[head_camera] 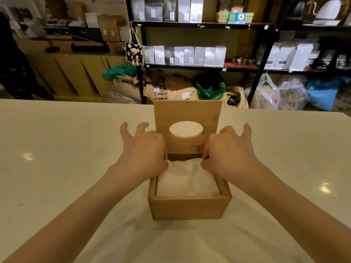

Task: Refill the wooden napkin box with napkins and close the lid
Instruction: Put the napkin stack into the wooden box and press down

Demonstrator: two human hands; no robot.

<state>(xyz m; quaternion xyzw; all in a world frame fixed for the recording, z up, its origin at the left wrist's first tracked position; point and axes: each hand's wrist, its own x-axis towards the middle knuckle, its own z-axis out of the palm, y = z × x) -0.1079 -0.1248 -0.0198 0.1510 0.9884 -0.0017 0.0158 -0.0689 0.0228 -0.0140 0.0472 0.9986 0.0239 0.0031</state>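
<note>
A square wooden napkin box [187, 206] stands on the white table in front of me. Its hinged lid [187, 112], with an oval hole, stands upright at the box's far side. A stack of white napkins [187, 180] fills the box nearly to the rim. My left hand [142, 149] rests over the box's far left corner, thumb pressing on the napkins, other fingers spread. My right hand [228, 149] mirrors it at the far right corner, its thumb and forefinger touching the napkins' back edge.
The white table [57, 158] stretches wide on both sides of the box. Behind it, black shelves [201, 23] hold silver and white bags. Sacks and plastic bags [209, 90] lie on the floor below.
</note>
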